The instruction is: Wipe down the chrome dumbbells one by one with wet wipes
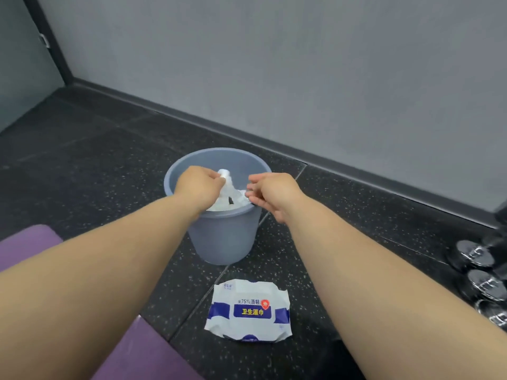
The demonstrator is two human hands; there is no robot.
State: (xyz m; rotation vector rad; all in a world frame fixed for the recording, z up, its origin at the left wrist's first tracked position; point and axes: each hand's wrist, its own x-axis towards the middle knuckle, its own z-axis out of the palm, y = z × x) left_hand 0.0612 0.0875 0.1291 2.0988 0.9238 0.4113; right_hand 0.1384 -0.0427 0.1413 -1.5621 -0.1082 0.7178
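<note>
A grey-blue plastic bin (225, 237) stands on the dark floor with white used wipes (233, 200) piled inside. My left hand (199, 187) hovers over the bin's mouth and pinches a crumpled white wipe (224, 175) at its top. My right hand (274, 193) is beside it above the bin's right rim, fingers loosely curled and holding nothing. A white and blue pack of wet wipes (249, 311) lies on the floor in front of the bin. Chrome dumbbells (477, 270) lie in a row at the right edge, only their ends showing.
A purple mat (24, 245) covers the floor at the lower left. A grey wall with a dark skirting board (356, 171) runs behind the bin. A glass door (22, 64) stands at the far left.
</note>
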